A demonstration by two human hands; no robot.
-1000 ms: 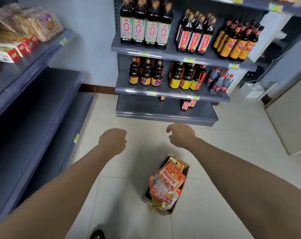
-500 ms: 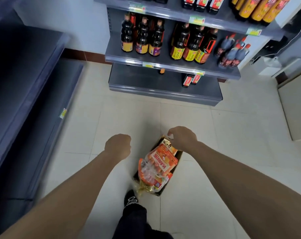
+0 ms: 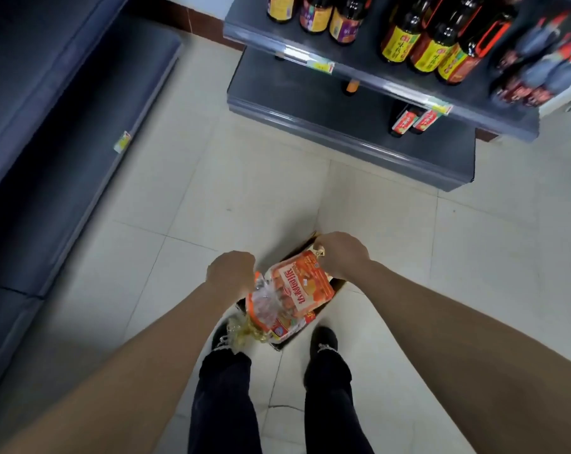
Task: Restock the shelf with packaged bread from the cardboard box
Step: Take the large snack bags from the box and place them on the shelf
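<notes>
A small cardboard box point(image 3: 326, 304) stands on the floor between my feet, packed with bagged bread. On top lies an orange bread package point(image 3: 302, 286), and a clear-and-orange bread package point(image 3: 264, 309) sits beside it. My right hand point(image 3: 341, 255) is curled over the orange package's tied far end and grips it. My left hand point(image 3: 230, 270) hangs knuckles-up against the left edge of the packages, with its fingers hidden beneath it. The dark grey shelf point(image 3: 64, 126) on the left has bare boards.
Ahead on the right, a grey shelf unit point(image 3: 349, 132) holds dark sauce bottles point(image 3: 431, 44), its lowest board near the floor. My two black shoes point(image 3: 323, 342) flank the box. Pale floor tiles point(image 3: 231, 178) run between the shelves.
My view has tipped down and closer to the box. Both hands dropped from mid-air to the box, the right one onto the orange package's end.
</notes>
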